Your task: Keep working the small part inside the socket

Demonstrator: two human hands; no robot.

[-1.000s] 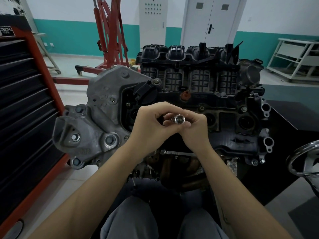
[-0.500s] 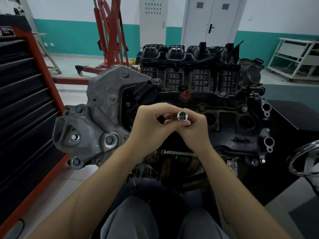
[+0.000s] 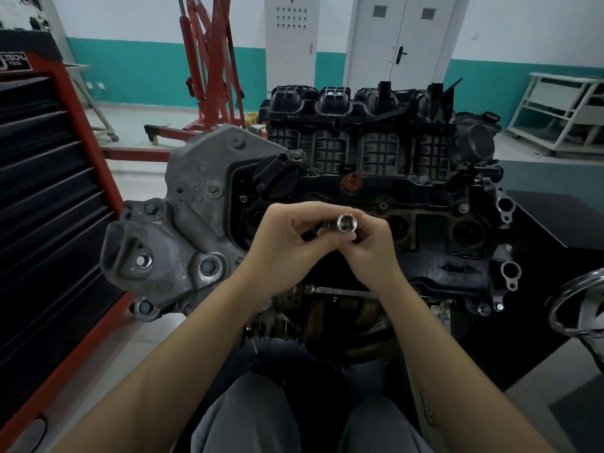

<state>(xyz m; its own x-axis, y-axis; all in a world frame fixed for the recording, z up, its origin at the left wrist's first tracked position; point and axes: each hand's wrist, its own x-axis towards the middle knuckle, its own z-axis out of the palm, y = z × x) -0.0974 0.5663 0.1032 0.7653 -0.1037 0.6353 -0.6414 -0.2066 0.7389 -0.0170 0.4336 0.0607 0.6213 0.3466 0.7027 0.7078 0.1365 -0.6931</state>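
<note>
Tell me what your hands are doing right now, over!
Both hands up over the engine. Left hand and right hand together pinch a shiny metal socket, open end toward the camera. Nothing between hands and engine.

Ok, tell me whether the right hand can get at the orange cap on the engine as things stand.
Probably yes: the orange cap sits exposed just beyond the right hand, with nothing between them. But that hand and the left hand both grip the socket.

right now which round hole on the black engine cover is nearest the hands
The round hole just right of the right hand, beside the socket; the others lie farther off.
</note>
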